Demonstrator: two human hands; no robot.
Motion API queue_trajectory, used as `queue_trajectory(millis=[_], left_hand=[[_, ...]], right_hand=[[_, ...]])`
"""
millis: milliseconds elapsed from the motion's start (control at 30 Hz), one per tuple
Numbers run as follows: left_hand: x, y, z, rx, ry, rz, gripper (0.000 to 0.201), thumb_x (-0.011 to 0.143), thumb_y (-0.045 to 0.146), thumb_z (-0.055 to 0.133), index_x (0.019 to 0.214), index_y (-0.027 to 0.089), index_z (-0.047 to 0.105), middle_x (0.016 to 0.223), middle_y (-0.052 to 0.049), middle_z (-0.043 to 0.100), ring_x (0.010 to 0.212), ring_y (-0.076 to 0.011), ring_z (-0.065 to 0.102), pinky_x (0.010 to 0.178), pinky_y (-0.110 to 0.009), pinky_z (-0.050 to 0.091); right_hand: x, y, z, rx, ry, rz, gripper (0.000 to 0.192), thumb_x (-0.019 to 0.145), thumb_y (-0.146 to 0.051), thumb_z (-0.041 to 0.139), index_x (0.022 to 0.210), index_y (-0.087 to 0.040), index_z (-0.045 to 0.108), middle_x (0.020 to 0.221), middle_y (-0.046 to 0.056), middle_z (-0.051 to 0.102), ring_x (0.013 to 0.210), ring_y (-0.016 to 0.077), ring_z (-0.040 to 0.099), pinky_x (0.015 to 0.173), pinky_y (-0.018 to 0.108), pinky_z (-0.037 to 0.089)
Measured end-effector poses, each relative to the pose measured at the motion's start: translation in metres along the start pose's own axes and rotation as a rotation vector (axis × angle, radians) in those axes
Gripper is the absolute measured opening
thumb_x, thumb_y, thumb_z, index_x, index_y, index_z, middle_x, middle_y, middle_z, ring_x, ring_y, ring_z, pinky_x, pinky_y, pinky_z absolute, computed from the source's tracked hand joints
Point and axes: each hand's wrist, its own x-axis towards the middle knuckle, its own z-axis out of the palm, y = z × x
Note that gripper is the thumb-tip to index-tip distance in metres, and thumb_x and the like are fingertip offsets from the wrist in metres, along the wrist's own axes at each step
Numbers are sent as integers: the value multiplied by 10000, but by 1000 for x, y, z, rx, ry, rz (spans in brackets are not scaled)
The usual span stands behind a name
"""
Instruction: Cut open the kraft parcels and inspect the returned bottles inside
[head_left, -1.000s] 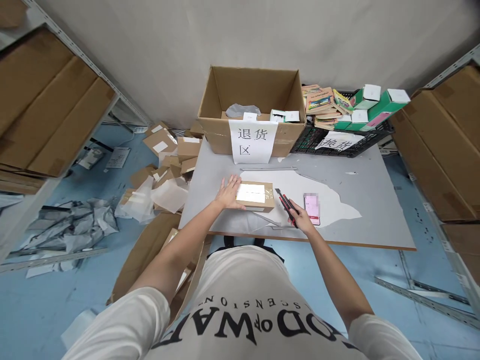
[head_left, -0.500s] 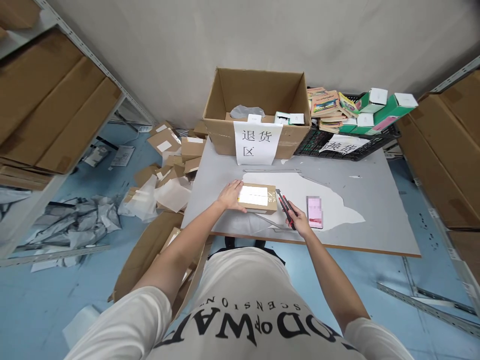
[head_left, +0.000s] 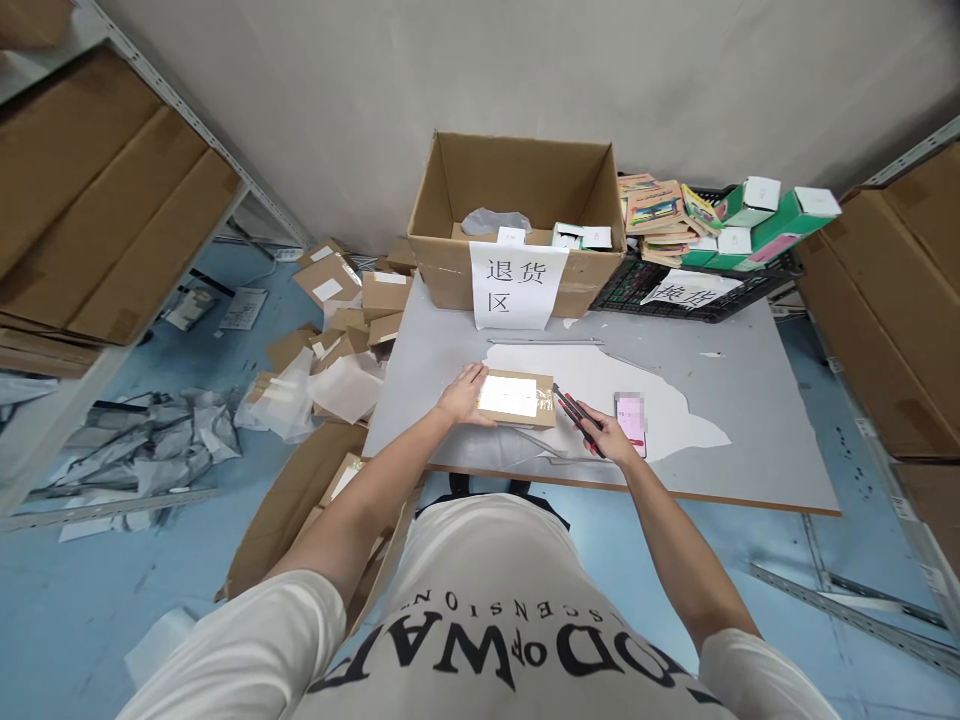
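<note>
A small brown cardboard box point(head_left: 516, 398) with a white label and clear tape at its right end lies on the grey table point(head_left: 757, 440). My left hand point(head_left: 465, 396) grips its left end, fingers at the far corner and thumb along the near side. In my right hand point(head_left: 604, 434) is a black and red utility knife point(head_left: 579, 418). Its tip is at the box's taped right edge; whether it cuts into the tape is too small to tell. A phone point(head_left: 631, 420) with a pink screen lies just beyond my right hand.
A large open carton point(head_left: 442, 275) with a paper sign stands at the table's back. Beside it a black crate point(head_left: 679, 303) holds booklets and green boxes. Opened cartons point(head_left: 330, 285) are piled on the floor at left. Shelves with big boxes point(head_left: 112, 200) flank both sides.
My right hand has shifted slightly right, and the knife now lies at a flatter slant with its tip still by the box's right end. The left hand stays on the box.
</note>
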Motion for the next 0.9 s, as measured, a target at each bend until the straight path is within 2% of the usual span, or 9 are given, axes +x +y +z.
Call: queue_trajectory(millis=[267,667,900], left_hand=[[-2,3,-3,36,-56,-4,1285,438,709,726,1439,56,253,1474,-204,318,1393,-358,222,1099,-410,327],[-1,4,-6,29,-101,-19,1276,456,710,716,1456,84,232,1493,-182,293,1403,-362,195,1092,-419,326],[-2,5,-8,33,-109,1,1304,452,715,720,1443,17,241,1479,-216,305,1398,-362,205,1111,-394,302]], right_hand=[[-8,6,-5,-30,-46,14,709,796,-534,602,1409,-223,426,756,22,635,406,70,462,331,204,358],[-22,8,-1,-28,-38,42,735,787,-537,609,1416,-209,417,640,-7,600,391,83,447,335,214,373],[-33,12,2,-7,-32,54,765,772,-558,619,1418,-205,409,617,-15,589,376,84,428,338,226,368]])
